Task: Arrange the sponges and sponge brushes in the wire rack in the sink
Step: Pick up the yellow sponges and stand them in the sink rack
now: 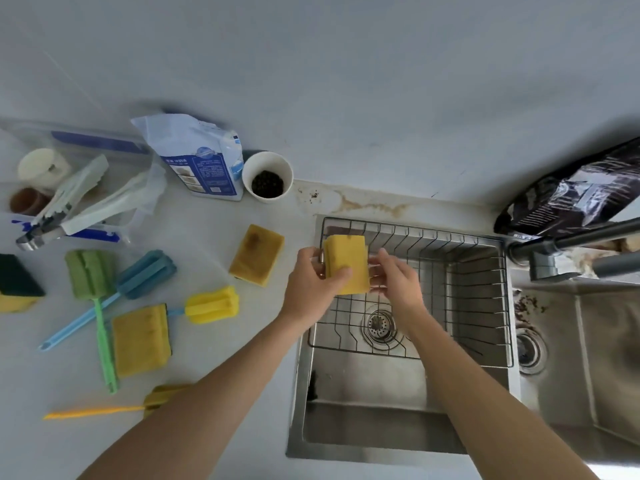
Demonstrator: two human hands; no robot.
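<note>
Desk (pixel 207 341): green, blue and yellow sponge brushes (pixel 212 305) left of the wire rack (pixel 450 271)
Left hand (pixel 308 285): grip closed on yellow sponge (pixel 348 263) over rack's left rim
Right hand (pixel 398 282): grip open; fingers beside the sponge

Both forearms are bare from the lower edge of the view up to the wrists, with no sleeve showing. The left hand (pixel 309 284) and right hand (pixel 398 284) are ungloved (fingers short-nailed, as far as blur allows).
</note>
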